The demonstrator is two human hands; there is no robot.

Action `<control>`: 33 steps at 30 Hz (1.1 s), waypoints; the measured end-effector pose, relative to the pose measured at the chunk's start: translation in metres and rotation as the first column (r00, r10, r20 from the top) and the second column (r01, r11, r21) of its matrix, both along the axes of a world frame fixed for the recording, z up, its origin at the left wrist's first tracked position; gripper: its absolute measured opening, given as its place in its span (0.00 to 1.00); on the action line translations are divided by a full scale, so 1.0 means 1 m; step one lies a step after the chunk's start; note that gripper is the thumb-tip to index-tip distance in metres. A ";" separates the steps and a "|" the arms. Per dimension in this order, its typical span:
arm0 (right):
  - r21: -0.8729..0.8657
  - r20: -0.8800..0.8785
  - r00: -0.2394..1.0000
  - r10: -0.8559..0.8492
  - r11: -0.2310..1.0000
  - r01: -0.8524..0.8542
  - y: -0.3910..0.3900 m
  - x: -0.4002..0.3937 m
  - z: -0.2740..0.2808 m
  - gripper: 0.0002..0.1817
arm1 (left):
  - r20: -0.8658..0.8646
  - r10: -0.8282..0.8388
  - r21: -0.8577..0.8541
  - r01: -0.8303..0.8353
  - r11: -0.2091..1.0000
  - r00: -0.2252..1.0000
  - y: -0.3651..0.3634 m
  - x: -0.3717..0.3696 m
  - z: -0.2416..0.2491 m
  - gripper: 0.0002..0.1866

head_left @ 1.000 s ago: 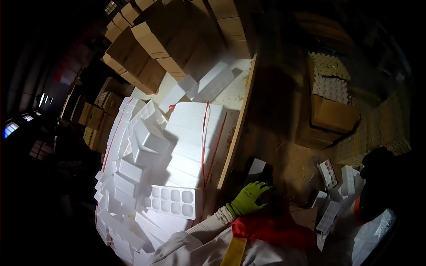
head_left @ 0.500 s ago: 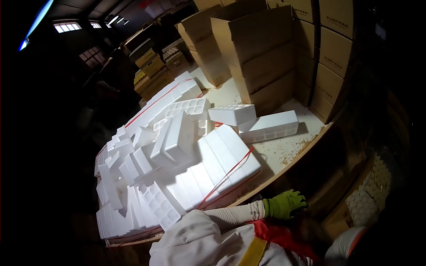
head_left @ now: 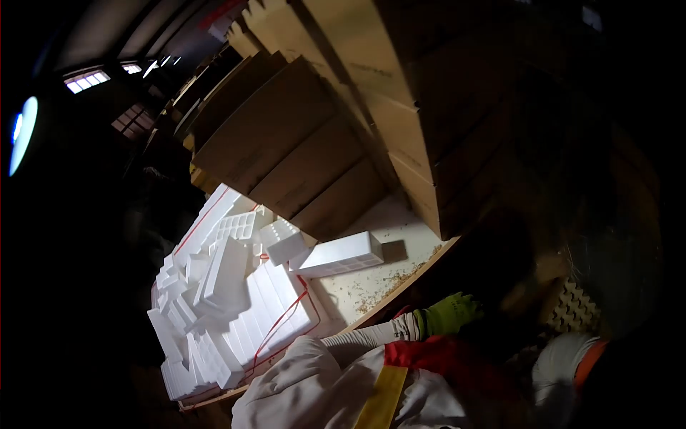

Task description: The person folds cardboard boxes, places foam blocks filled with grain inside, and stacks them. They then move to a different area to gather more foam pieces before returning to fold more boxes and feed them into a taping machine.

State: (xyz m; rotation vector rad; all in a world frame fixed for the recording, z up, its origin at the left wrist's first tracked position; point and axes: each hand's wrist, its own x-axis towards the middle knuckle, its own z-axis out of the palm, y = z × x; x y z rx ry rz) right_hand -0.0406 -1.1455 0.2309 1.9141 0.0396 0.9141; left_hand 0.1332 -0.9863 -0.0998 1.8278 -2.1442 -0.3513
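Note:
My left hand, in a green glove with a white sleeve behind it, reaches over the dark area beside the table edge. Its fingers look stretched out and apart, and I see nothing in them, though the fingertips fade into shadow. Of my right arm only a white sleeve with an orange band shows at the lower right; that hand is out of sight. Nearest to my left hand is the wooden edge of the table. White foam trays with rows of hollows lie heaped to the left, some bundled with red strap.
A single foam tray lies on the table's pale top, near scattered crumbs. Cardboard boxes stand behind it, with a taller stack to the right. A patterned textured sheet shows low on the right.
My view has swung to the right, so the foam trays sit further left and lower, and the cardboard boxes look larger and nearer. My left hand stays stretched out by the table edge.

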 end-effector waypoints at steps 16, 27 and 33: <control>0.441 0.811 -0.335 0.480 -0.877 -0.189 -0.260 0.141 -0.094 0.15 | -0.350 0.129 0.137 -0.086 0.987 0.928 -0.229 0.135 0.012 0.27; 0.791 0.220 0.932 -0.289 0.611 0.003 -0.515 0.242 -0.055 0.20 | -0.389 0.330 0.069 -0.330 0.941 0.860 -0.429 0.196 -0.027 0.25; 0.525 -0.047 0.999 0.002 0.851 0.023 -0.596 0.277 -0.009 0.22 | -0.377 0.418 0.102 -0.412 0.906 0.826 -0.553 0.222 0.021 0.31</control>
